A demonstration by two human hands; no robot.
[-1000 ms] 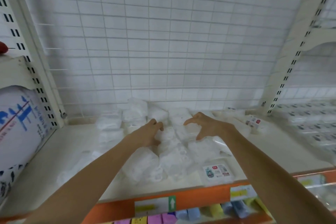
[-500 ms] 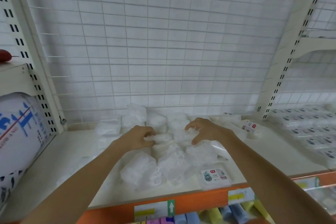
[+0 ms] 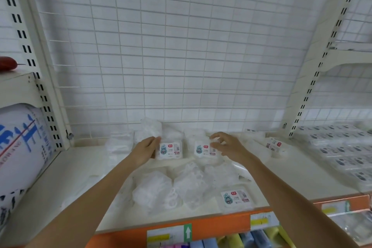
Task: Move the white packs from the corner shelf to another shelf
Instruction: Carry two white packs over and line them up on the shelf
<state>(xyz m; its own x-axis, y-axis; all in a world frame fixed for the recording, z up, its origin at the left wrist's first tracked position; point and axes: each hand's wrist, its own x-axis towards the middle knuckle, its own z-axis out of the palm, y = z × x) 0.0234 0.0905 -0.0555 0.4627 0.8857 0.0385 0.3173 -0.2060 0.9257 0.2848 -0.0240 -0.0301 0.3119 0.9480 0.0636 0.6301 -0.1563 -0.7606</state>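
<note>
Left hand (image 3: 145, 150) curled round one white pack (image 3: 170, 150), right hand (image 3: 227, 147) pinched another pack (image 3: 205, 149), both lifted above loose packs (image 3: 187, 187) on corner shelf (image 3: 84, 169)

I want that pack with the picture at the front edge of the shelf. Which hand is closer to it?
Right. The right hand is farther back on the shelf, holding another pack, but more nearly in line with the front pack. The left hand is off to its left.
</note>
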